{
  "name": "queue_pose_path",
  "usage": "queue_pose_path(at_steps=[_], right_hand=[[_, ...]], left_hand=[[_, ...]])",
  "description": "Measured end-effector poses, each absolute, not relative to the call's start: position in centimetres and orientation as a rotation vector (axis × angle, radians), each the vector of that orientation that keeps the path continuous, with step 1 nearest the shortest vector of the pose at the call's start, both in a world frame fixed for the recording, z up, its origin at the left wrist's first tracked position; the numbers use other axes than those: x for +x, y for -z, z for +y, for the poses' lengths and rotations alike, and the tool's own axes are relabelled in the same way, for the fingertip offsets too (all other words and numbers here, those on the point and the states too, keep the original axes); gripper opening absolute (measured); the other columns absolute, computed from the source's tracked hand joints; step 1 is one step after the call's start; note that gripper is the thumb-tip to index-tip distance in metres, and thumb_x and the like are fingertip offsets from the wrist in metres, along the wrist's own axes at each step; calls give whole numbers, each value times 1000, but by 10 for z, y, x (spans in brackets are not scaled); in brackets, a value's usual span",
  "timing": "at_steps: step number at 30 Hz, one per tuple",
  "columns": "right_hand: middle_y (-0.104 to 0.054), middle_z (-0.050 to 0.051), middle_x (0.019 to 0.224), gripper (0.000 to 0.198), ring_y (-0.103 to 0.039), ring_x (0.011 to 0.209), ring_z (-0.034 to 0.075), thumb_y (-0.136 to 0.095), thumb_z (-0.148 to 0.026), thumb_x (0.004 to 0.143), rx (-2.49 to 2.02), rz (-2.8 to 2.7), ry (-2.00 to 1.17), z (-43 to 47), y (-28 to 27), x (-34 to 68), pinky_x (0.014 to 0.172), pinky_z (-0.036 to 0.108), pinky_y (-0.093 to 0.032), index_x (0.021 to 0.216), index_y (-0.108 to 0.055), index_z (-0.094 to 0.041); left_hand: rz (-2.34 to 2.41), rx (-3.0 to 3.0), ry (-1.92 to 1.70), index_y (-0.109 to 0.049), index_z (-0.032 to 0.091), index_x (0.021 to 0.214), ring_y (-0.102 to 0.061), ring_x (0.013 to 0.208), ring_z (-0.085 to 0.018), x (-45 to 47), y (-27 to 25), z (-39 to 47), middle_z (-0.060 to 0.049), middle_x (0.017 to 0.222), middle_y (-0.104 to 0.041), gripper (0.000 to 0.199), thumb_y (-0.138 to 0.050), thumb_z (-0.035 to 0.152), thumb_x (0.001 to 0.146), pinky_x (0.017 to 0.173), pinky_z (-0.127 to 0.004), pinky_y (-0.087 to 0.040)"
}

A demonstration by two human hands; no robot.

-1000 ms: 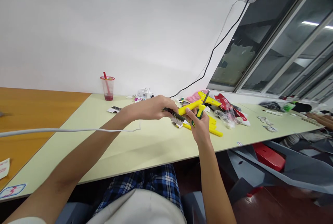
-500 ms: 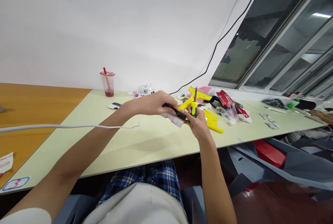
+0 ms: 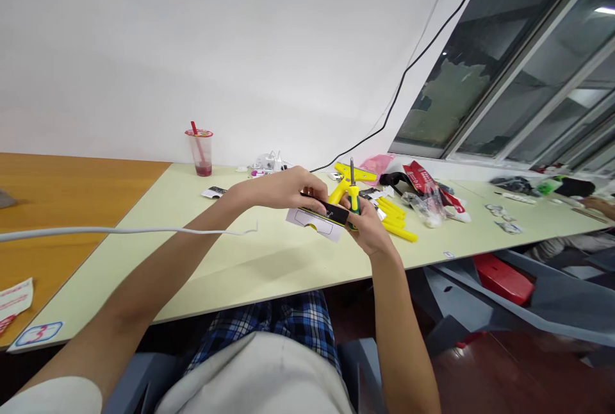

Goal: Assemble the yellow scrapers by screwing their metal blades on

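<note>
My left hand (image 3: 300, 188) is closed on the upper edge of a black and white printed card (image 3: 317, 222), thumb along its black strip. My right hand (image 3: 369, 227) is wrapped round the yellow and green handle of a screwdriver (image 3: 354, 199), whose metal tip points up. Its fingers also meet the card's right end. Just behind the hands, a yellow T-shaped plastic part (image 3: 355, 173) slants upward. Its lower end is hidden by my fingers, so which hand supports it I cannot tell.
Yellow tubes (image 3: 401, 229), a red package (image 3: 423, 180) and clear plastic bags (image 3: 429, 206) lie to the right. A cup with a red straw (image 3: 202, 154) stands at the back left. A white cable (image 3: 120, 231) crosses in front at left. Grey chairs (image 3: 461, 302) stand at right.
The card has turned so more of its white face shows. The yellow T-shaped part and the screwdriver have shifted slightly left, and the T-shaped part has changed its tilt. Both hands keep their holds.
</note>
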State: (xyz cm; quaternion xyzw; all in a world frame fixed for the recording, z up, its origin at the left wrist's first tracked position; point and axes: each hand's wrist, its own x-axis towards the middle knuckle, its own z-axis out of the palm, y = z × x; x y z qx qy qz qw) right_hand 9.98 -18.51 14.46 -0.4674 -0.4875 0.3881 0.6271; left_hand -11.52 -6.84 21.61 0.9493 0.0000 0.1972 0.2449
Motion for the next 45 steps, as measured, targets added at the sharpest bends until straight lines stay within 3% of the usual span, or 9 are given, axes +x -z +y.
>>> queue_pose_path(at_steps=[5, 10, 13, 19, 25, 29, 36, 45], right_hand=[[-54, -7, 68, 47, -52, 59, 11, -98, -32, 59, -1080, -1082, -939, -181, -138, 104, 47, 20, -43, 79, -56, -23], [-73, -2, 77, 41, -73, 70, 21, -97, -30, 64, -1033, -1109, -1038, -181, -136, 102, 58, 33, -66, 92, -67, -23], [-80, 1, 82, 42, -79, 74, 25, -95, -25, 65, -980, -1115, -1113, -180, -135, 101, 61, 39, -71, 99, -72, -23], [-85, 6, 98, 39, -83, 88, 32, -90, -24, 73, -865, -1026, -1205, -172, -125, 101, 59, 40, -72, 109, -75, -24], [-84, 8, 117, 32, -80, 115, 37, -82, -29, 85, -722, -807, -1228, -161, -109, 94, 91, 59, -70, 117, -75, -26], [-85, 2, 110, 29, -76, 120, 31, -84, -24, 82, -752, -721, -1160, -154, -103, 91, 105, 54, -65, 109, -76, -30], [-84, 1, 101, 37, -75, 118, 33, -93, -20, 64, -813, -771, -1182, -160, -114, 93, 106, 55, -63, 96, -76, -29], [-84, 1, 104, 39, -76, 110, 30, -95, -25, 64, -859, -818, -1151, -172, -124, 101, 97, 47, -66, 98, -77, -28]], left_hand=[[2, 2560, -568, -80, 21, 96, -66, 83, -17, -115, -216, -66, -5, 94, -78, 26, -70, 45, 100, 70, -29, -43], [-1, 2564, -593, -80, 21, 97, -66, 83, -17, -113, -215, -66, -5, 95, -78, 25, -68, 43, 101, 72, -29, -45], [11, 2566, -604, -80, 21, 100, -66, 84, -16, -113, -213, -64, -5, 98, -79, 24, -67, 42, 102, 73, -29, -46], [30, 2571, -763, -79, 21, 104, -70, 88, -17, -111, -211, -63, -6, 102, -80, 23, -65, 40, 104, 76, -30, -49], [48, 2560, -951, -74, 20, 118, -70, 87, -17, -106, -210, -69, -6, 102, -79, 22, -60, 33, 107, 77, -30, -52], [53, 2615, -1064, -73, 20, 116, -71, 92, -18, -106, -209, -70, -8, 107, -80, 19, -59, 28, 107, 81, -33, -54], [-27, 2718, -1095, -73, 21, 121, -73, 106, -22, -104, -208, -69, -11, 119, -78, 21, -56, 26, 109, 92, -39, -57], [-7, 2719, -1152, -71, 23, 126, -71, 106, -22, -103, -201, -61, -10, 118, -77, 23, -55, 27, 110, 93, -39, -57]])
